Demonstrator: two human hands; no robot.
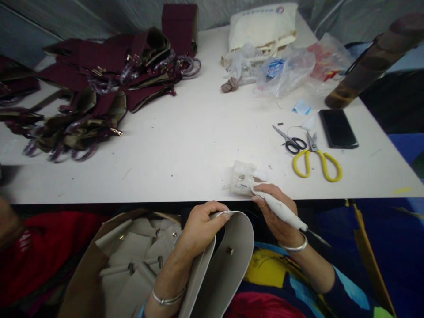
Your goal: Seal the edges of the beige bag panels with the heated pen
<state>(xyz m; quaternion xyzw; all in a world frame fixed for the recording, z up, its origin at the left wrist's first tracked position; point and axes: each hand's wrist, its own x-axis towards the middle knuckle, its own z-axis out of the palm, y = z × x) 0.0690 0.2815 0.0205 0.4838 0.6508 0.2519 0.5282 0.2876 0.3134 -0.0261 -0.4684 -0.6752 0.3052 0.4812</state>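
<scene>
At the near edge of the bench (pixel 185 150), right of centre, the right hand (pixel 274 212) is wrapped around a white pen-shaped tool (pixel 281 208), its tip at a crumpled whitish pad (pixel 243 172); whether tip and pad touch is hard to tell. A thin lead trails from the tool's back end. To its left, just off the bench's near edge, the left hand (pixel 200 227) pinches the top edge of a beige panel (pixel 233 260), which curves over on itself and carries a small metal fitting inside. Farther left, below bench level, a cardboard box (pixel 81 269) holds more beige pieces (pixel 132 247) with metal fittings.

On the bench's right side lie black-handled scissors (pixel 292 142) just beside yellow-handled snips (pixel 312 149), with a black phone (pixel 338 128) near them and a dark bottle (pixel 371 62) beyond. Clear plastic bags (pixel 288 73) and a cream tote (pixel 261 28) sit at the far right; maroon bags (pixel 109 62) are heaped far left.
</scene>
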